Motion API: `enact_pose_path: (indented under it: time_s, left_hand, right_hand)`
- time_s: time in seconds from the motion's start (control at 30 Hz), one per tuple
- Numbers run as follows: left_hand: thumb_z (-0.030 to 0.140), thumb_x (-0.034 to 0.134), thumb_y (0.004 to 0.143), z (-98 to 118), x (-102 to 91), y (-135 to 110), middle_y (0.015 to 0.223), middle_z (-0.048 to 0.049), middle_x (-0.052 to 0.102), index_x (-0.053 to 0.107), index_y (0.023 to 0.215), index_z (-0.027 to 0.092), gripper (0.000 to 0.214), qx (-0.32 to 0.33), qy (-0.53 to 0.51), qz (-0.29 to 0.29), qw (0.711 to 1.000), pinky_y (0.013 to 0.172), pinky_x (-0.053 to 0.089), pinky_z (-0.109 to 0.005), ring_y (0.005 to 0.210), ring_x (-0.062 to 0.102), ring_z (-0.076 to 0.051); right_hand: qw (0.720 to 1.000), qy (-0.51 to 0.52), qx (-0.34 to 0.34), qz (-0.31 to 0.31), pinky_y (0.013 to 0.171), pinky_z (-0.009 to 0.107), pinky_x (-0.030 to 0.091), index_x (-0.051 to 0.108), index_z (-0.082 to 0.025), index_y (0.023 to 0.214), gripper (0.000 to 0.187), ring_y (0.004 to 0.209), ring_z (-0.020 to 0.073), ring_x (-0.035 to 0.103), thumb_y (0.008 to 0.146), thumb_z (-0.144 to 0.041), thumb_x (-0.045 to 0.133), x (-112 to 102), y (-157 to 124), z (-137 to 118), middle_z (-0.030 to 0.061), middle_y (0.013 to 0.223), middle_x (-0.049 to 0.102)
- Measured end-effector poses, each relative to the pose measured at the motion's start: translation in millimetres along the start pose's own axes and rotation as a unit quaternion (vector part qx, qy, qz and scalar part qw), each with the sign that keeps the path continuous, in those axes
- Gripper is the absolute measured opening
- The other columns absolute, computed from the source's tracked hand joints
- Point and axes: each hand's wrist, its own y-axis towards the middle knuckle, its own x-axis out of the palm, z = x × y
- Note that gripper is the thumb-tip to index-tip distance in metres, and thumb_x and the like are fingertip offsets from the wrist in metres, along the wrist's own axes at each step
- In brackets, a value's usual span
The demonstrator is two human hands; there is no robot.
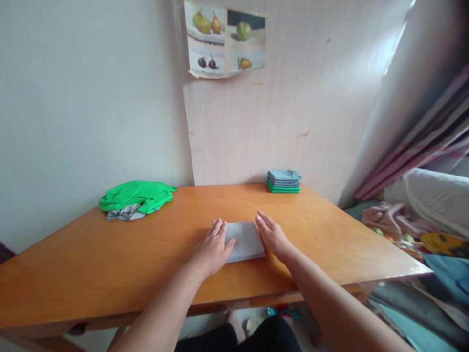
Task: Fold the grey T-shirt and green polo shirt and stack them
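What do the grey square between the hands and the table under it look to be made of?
The grey square looks like soft cloth, folded flat: matte, with slightly rounded corners; the weave is too small to tell. The left hand rests on one side, the right hand touches the other. The table looks like wood or veneer under glossy orange varnish: it reflects light.

Folded cloth on table, centre, near front edge. Left hand flat on cloth's left end; right hand flat at cloth's right edge, touching. Stack of folded cloths behind, right of centre, at table's back edge against wall panel. Heap of crumpled garments back left, well apart from stack. Fruit poster on panel, above. Bedding pile right of table, off it.
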Motion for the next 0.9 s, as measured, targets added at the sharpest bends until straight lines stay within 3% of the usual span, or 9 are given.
enact_pose_path:
  time_s: [0.07, 0.13, 0.23, 0.3, 0.43, 0.73, 0.9]
  left_hand:
    - [0.053, 0.033, 0.098, -1, -1.1, 1, 0.159, -0.0237, 0.026, 0.035, 0.149, 0.003, 0.072, 0.003, 0.000, -0.003, 1.000, 0.120, 0.024, -0.045, 0.150, 0.019, -0.030]
    - [0.052, 0.032, 0.098, -1, -2.7, 1, 0.158, -0.0246, 0.027, 0.035, 0.148, 0.001, 0.072, 0.009, 0.003, -0.003, 1.000, 0.120, 0.024, -0.045, 0.150, 0.019, -0.030]
    - [0.051, 0.033, 0.098, 0, -4.7, 2, 0.157, -0.0247, 0.029, 0.036, 0.148, 0.001, 0.071, 0.013, 0.010, -0.002, 1.000, 0.119, 0.025, -0.045, 0.149, 0.021, -0.030]
    - [0.051, 0.034, 0.097, 2, -5.9, 1, 0.157, -0.0245, 0.030, 0.037, 0.147, 0.001, 0.070, 0.011, 0.016, -0.005, 1.000, 0.119, 0.026, -0.045, 0.149, 0.022, -0.030]
    - [0.051, 0.034, 0.098, 8, -10.2, -11, 0.158, -0.0245, 0.028, 0.036, 0.148, 0.000, 0.071, 0.015, 0.017, -0.012, 1.000, 0.119, 0.025, -0.043, 0.149, 0.022, -0.030]
    - [0.054, 0.033, 0.099, 26, -35.0, -60, 0.160, -0.0172, 0.029, 0.038, 0.150, 0.010, 0.067, 0.054, 0.012, -0.032, 0.998, 0.118, 0.029, -0.042, 0.149, 0.025, -0.026]
    - [0.048, 0.033, 0.101, 38, -44.6, -75, 0.157, -0.0110, 0.036, 0.043, 0.149, 0.022, 0.055, 0.108, 0.075, 0.003, 0.991, 0.121, 0.018, -0.055, 0.147, 0.029, -0.028]
  right_hand:
    - [0.997, 0.037, 0.023, 0.056, 0.115, 0.040, 0.033, 0.058, -0.016, 0.136, 0.071, 0.136, 0.0256, 0.046, 0.092, -0.066, 0.036, -16, -9, 3, 0.0134, 0.142, 0.056]
    - [0.995, 0.046, 0.039, 0.074, 0.111, 0.040, 0.039, 0.066, -0.017, 0.124, 0.063, 0.127, 0.0266, 0.055, 0.090, -0.064, 0.041, -30, -21, 4, 0.0126, 0.132, 0.064]
    - [0.994, 0.066, 0.061, 0.065, 0.099, 0.041, 0.048, 0.070, -0.017, 0.108, 0.053, 0.114, 0.0286, 0.063, 0.085, -0.060, 0.051, -43, -41, 1, 0.0124, 0.115, 0.072]
    - [0.990, 0.097, 0.094, 0.044, 0.081, 0.037, 0.054, 0.070, -0.017, 0.105, 0.048, 0.102, 0.0279, 0.067, 0.081, -0.056, 0.056, -45, -55, -4, 0.0115, 0.106, 0.074]
    - [0.976, 0.152, 0.156, -0.003, 0.050, 0.024, 0.043, 0.067, -0.017, 0.109, 0.044, 0.077, 0.0201, 0.069, 0.080, -0.049, 0.058, -44, -86, -17, 0.0076, 0.093, 0.073]
    - [0.972, 0.159, 0.135, -0.106, 0.047, 0.023, 0.039, 0.063, -0.018, 0.093, 0.039, 0.062, 0.0155, 0.062, 0.087, -0.055, 0.056, -56, -138, -21, 0.0018, 0.072, 0.067]
    - [0.958, 0.178, 0.181, -0.134, 0.046, 0.021, 0.039, 0.058, -0.018, 0.077, 0.040, 0.053, 0.0121, 0.058, 0.085, -0.057, 0.060, -47, -155, -19, -0.0011, 0.063, 0.061]
